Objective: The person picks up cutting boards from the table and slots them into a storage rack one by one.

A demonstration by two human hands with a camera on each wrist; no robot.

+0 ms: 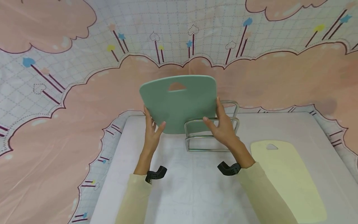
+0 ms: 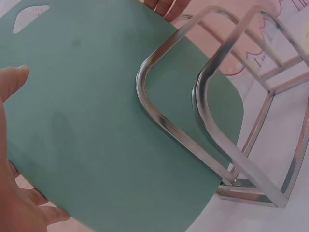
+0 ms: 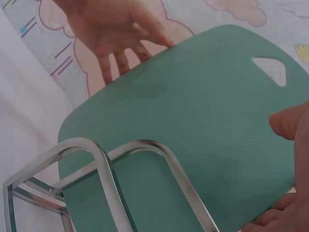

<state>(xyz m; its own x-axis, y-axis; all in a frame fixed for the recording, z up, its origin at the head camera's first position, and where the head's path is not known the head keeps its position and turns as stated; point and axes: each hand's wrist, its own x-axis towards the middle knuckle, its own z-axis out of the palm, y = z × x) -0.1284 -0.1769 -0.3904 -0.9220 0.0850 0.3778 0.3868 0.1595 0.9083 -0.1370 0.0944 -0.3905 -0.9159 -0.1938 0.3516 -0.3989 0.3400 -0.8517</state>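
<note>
A green cutting board [image 1: 179, 105] with a handle hole stands tilted up, gripped by both hands at its two sides. My left hand [image 1: 152, 135] holds the left edge, thumb over the near face and fingers behind. At the opposite edge, my right hand [image 1: 223, 130] holds it the same way, its thumb [image 3: 285, 123] in front of the board. The board's lower right part is behind the front loops of a silver metal rack [image 1: 207, 150]. Both loops [image 2: 145, 82] cross its face in the left wrist view. Whether its bottom edge touches the rack's base cannot be told.
A pale yellow cutting board [image 1: 288, 180] lies flat on the white table [image 1: 179, 193], right of the rack and partly under the right sleeve. Behind the table hangs a patterned pink and white cloth [image 1: 279, 77].
</note>
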